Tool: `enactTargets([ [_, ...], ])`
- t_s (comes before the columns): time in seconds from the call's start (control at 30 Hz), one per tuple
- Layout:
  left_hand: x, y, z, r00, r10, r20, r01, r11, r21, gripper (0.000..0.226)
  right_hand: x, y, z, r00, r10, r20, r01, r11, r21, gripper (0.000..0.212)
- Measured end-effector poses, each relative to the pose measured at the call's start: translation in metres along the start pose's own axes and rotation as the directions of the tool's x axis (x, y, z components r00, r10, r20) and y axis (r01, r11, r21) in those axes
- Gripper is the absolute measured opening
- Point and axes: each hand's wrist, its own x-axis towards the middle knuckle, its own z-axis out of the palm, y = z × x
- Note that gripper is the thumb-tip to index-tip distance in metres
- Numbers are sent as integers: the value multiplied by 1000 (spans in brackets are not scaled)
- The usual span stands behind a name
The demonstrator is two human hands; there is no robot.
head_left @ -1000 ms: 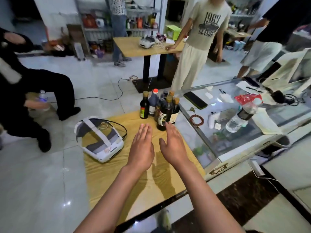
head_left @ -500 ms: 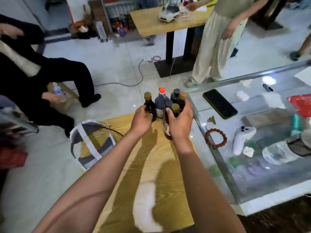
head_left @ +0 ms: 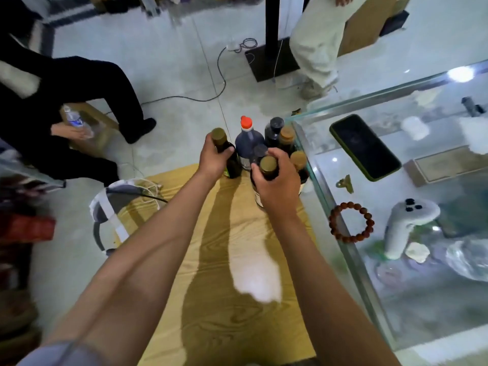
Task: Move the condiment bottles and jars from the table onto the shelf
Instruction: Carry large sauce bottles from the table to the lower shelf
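Now clenched round two gold-capped bottle necks at the desk's far edge, left hand on the outer bottle, right hand on the nearest bottle, where open palms hovered a second ago: first lift ready.

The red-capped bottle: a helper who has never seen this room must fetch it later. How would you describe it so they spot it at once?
Go to the wooden table beside the glass display case. At its far end stands a cluster of dark bottles; the red-capped bottle is at the back, between the bottle held by the left hand and the black-capped bottle. Its neighbours have gold, tan or black caps; only it has a red one.
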Motion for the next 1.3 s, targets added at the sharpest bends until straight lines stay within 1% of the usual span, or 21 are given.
enactTargets([
  [0.03,0,-2,2,1000,11,-29,-11,1000,-4,42,-3,4,2,1000,-22,-12,22,1000,-2,38],
  [0.1,-2,-5,2,997,43,-62,-42,999,17,35,-4,9,6,999,-12,-41,12,1000,10,35],
  [0.17,-7,-7,-1,996,62,-65,-59,997,47,32,0,5,7,999,46,-27,-46,999,7,33],
  [0.23,-14,-13,-4,996,76,-47,-73,995,61,30,3,0,9,992,122,16,-121,992,-45,32],
  [0.3,-22,-19,-8,996,77,-40,-73,994,81,29,4,-4,9,981,190,27,-187,978,-96,27],
  [0.33,-28,-22,-11,996,79,-46,-75,993,87,30,4,-6,8,980,199,28,-196,975,-103,24],
  [0.4,-41,-26,-16,996,75,-58,-71,995,64,31,3,-4,7,987,157,38,-153,984,-91,20],
  [0.5,-69,-33,-25,998,57,-21,-56,998,34,26,-12,-5,4,996,65,66,-61,995,-74,19],
  [0.53,-80,-37,-28,998,57,-6,-57,998,31,26,-18,-6,2,996,55,65,-50,996,-73,18],
  [0.63,-113,-45,-42,996,85,0,-85,996,20,33,-41,-14,-9,978,182,99,-170,979,-114,13],
  [0.7,-140,-46,-53,994,108,31,-108,994,11,36,-68,-21,-20,967,239,91,-228,967,-116,11],
  [0.73,-152,-46,-58,990,127,62,-128,992,9,35,-81,-24,-25,963,260,65,-252,961,-110,11],
  [0.8,-176,-50,-70,976,170,137,-169,985,-21,27,-115,-34,-39,946,322,-35,-324,942,-84,9],
  [0.87,-201,-49,-84,957,212,198,-208,977,-41,20,-146,-47,-56,909,385,-160,-395,918,-38,6],
  [0.93,-226,-44,-92,936,257,240,-250,966,-62,18,-172,-54,-76,857,451,-249,-465,885,5,6],
  [1.0,-257,-38,-96,903,313,295,-294,950,-109,18,-198,-61,-101,827,492,-273,-491,868,75,8],
  [1.1,-308,-27,-91,845,353,402,-309,935,-173,21,-233,-76,-149,822,500,-273,-476,866,153,11],
  [1.2,-357,-19,-75,768,386,511,-350,921,-169,26,-269,-103,-201,817,454,-355,-418,891,179,13],
  [1.3,-403,-5,-57,710,432,556,-428,892,-146,37,-304,-125,-253,812,408,-419,-360,913,191,16],
])
